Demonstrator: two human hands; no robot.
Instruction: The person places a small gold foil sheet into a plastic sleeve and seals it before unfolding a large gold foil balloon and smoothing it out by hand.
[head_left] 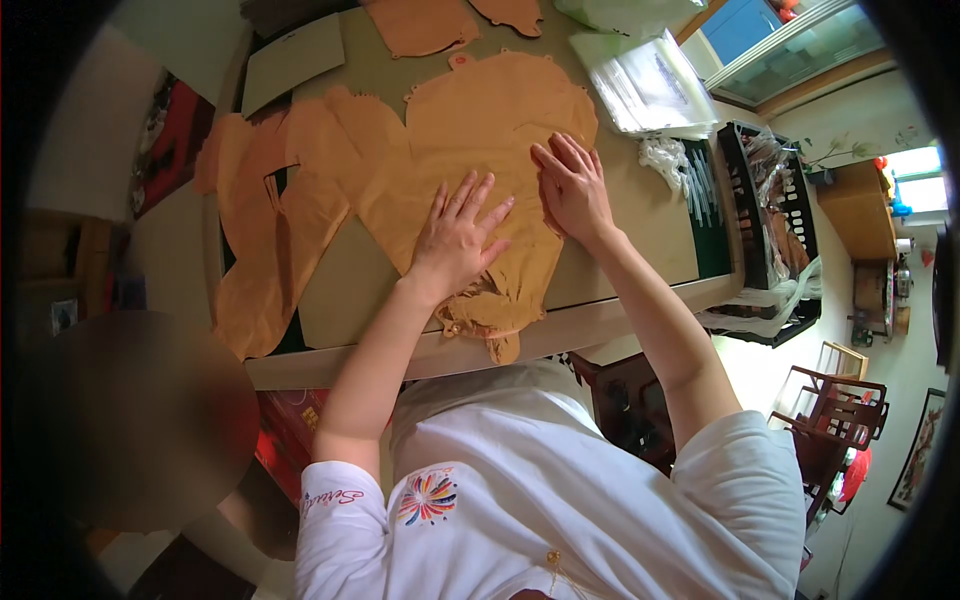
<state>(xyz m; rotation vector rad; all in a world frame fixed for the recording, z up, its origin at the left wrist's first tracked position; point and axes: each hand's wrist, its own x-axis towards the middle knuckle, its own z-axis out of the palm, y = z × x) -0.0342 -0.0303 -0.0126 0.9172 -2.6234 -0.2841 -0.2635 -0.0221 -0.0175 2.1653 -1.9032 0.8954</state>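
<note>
Under your two hands lies the flat, orange-tan sheet piece of thin, shiny film, spread across the beige tabletop. Your left hand rests palm down with its fingers apart; your right hand has its fingers closer together, and whether it pinches a fold underneath you cannot tell from here. Toward your body from the left hand, the crumpled lower end bunches up, and its small rounded tab reaches the table's near edge. Light, flat strokes, worked outward from between your palms, would likely suit this film better than hard rubbing, which could set creases. Anchor it gently with one hand while the other smooths, and ease the bunched part open without tugging the little edge tabs, which may tear.
</note>
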